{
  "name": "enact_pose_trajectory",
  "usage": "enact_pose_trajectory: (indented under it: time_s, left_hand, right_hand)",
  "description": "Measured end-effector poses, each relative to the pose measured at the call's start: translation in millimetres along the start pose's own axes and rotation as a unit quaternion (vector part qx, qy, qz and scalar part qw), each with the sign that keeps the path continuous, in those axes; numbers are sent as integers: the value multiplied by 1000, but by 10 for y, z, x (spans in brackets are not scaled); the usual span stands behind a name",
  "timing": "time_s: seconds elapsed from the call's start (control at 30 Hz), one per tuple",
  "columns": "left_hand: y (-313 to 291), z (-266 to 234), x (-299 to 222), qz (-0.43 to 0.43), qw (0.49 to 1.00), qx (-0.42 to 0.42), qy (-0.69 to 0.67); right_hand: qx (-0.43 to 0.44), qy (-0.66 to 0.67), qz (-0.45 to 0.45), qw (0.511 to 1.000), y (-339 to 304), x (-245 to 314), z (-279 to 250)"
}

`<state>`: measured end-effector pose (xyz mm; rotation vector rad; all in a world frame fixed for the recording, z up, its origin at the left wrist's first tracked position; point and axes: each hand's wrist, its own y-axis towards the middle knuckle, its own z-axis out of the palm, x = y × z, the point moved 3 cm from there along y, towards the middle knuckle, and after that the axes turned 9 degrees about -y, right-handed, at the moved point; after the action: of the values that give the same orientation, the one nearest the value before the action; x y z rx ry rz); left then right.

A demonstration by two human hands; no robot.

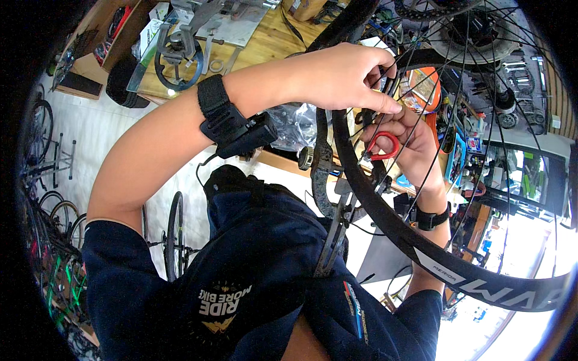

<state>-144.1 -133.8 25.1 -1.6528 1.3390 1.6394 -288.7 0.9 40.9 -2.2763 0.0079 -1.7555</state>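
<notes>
A bicycle wheel with a wide black rim (385, 224) fills the right side, its black spokes (431, 171) running up to the hub (472, 39). Across the rim comes my left hand (355, 75), fingers curled in among the spokes and thumb pressed toward one. Just below and right of it, my right hand (412, 144) is closed among the spokes. A red loop-handled spoke wrench (388, 144) sits against its fingers, with its head close to the rim's inner edge. The spokes and my knuckles partly hide the fingertips.
Beside the rim stands a metal truing stand (325, 159) with a round knob (306, 157). A wooden workbench (265, 45) beyond carries tools, a clear plastic bag (293, 123) and an orange container (422, 87). Several bicycles (60, 271) line the left side; another wheel (174, 234) stands near my body.
</notes>
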Motion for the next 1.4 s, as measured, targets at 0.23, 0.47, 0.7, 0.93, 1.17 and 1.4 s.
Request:
enact_pose_trajectory:
  time_s: [0.23,0.47,0.7,0.93,1.17,1.4]
  left_hand:
    - [-9,-1,13,1,1000,-3,4]
    - [4,1,3,2,1000,-6,10]
    - [-6,8,-6,1,1000,-5,10]
    - [-31,14,-104,-6,1000,7,5]
    - [-35,40,-121,-18,1000,-2,-7]
    - [-31,35,-149,-6,1000,-1,-30]
  right_hand:
    - [-12,18,-4,1000,6,-75,42]
    - [-79,-6,43,996,-67,36,128]
    - [-66,-78,6,995,-147,289,300]
    - [-6,-9,71,997,-146,208,249]
    - [77,191,79,975,-80,114,181]
    - [186,220,67,955,1,1,92]
